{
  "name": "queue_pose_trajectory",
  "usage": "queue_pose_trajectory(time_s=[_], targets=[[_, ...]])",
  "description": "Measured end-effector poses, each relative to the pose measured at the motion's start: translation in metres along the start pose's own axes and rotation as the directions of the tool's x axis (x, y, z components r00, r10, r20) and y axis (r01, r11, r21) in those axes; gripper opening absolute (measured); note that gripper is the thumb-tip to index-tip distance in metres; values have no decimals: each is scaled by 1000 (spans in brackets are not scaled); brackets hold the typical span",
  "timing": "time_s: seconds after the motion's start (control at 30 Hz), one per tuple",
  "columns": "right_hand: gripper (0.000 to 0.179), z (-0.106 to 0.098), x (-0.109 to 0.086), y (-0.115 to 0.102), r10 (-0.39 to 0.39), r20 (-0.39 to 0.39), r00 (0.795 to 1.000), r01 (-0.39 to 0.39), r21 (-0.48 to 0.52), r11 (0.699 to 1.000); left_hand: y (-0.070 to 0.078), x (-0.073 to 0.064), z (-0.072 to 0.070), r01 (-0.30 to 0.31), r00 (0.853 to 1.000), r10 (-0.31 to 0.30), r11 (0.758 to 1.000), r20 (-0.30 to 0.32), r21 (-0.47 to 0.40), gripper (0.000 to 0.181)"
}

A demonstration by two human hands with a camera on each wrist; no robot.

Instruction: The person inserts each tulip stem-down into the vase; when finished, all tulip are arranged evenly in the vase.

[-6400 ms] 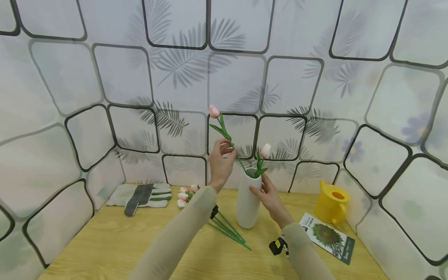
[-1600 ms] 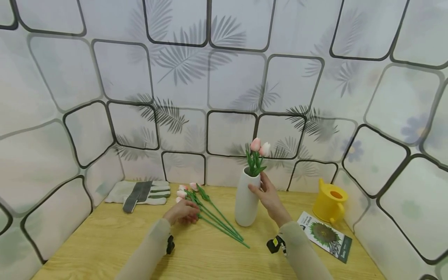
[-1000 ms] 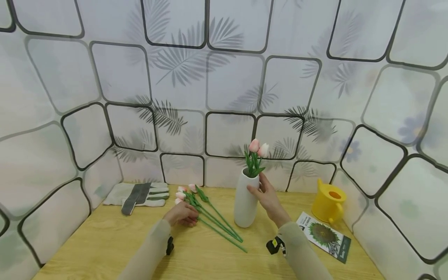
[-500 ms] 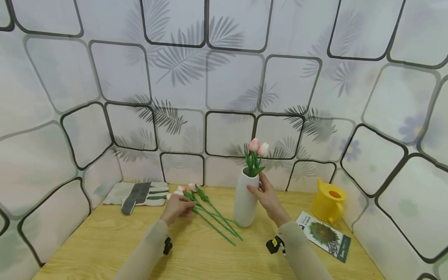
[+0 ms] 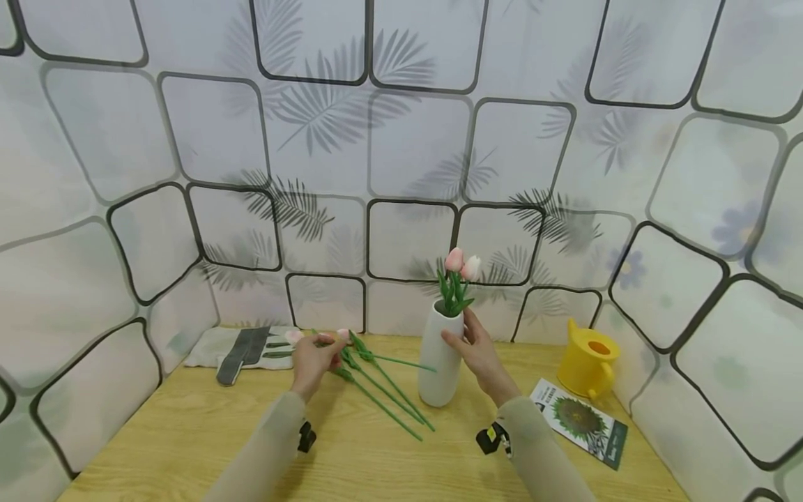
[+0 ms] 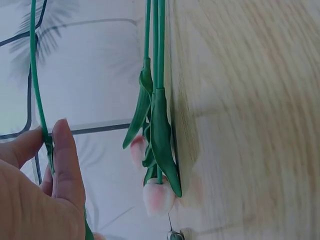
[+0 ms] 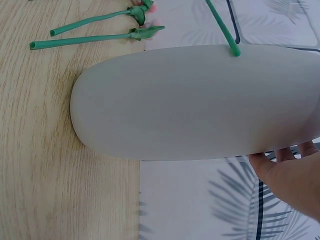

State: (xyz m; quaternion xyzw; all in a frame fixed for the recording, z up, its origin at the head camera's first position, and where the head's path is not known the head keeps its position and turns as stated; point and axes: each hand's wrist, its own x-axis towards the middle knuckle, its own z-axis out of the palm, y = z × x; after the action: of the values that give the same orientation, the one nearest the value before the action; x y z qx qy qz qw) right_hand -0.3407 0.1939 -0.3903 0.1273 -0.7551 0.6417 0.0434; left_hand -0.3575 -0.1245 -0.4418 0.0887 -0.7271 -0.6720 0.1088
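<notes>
My left hand (image 5: 316,359) pinches the stem of a tulip (image 6: 36,75) between thumb and fingers, raised off the table. Its pale pink bloom (image 5: 293,337) points left, and the stem's free end crosses in front of the vase. A white vase (image 5: 438,369) stands upright, steadied by my right hand (image 5: 482,355) with thumb and fingers around its right side near the rim. Two tulips (image 5: 455,261), one pink and one whiter, stand in it. Beside my left hand more tulips (image 6: 161,125) lie on the table, their blooms partly hidden by it in the head view.
Grey-and-white work gloves (image 5: 251,352) lie at the back left of the wooden table (image 5: 364,470). On the right are a yellow watering can (image 5: 588,362) and a seed packet (image 5: 580,422) with a sunflower picture. A patterned wall covering (image 5: 414,167) encloses the back and sides.
Since the oldest frame, a pink tulip has gone into the vase. My left hand then reached to the lying tulips and has lifted one, its stem end swinging up. My right hand stays on the vase.
</notes>
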Motion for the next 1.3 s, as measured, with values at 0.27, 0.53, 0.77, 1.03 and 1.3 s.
queue_pose_trajectory(time_s=[0.27, 0.53, 0.77, 1.03, 1.3], targets=[[79, 0, 2, -1, -15, 7, 1000, 15, 6, 1000, 15, 3, 2, -50, 995, 45, 997, -89, -65, 34], [82, 1, 4, 1, -70, -8, 998, 70, -17, 997, 38, 8, 4, -82, 990, 64, 986, -123, -148, 27], [79, 1, 1, -2, -30, 2, 1000, 30, 16, 999, 60, 11, 10, -164, 980, 129, 956, -155, -244, 25], [79, 0, 0, -1, 5, 0, 1000, -5, 16, 1000, 80, 9, 18, -235, 964, 181, 922, -194, -308, 32], [80, 1, 0, -1, -11, 7, 1000, 11, 8, 1000, 96, 5, 29, -341, 939, 286, 836, -189, -430, 24]])
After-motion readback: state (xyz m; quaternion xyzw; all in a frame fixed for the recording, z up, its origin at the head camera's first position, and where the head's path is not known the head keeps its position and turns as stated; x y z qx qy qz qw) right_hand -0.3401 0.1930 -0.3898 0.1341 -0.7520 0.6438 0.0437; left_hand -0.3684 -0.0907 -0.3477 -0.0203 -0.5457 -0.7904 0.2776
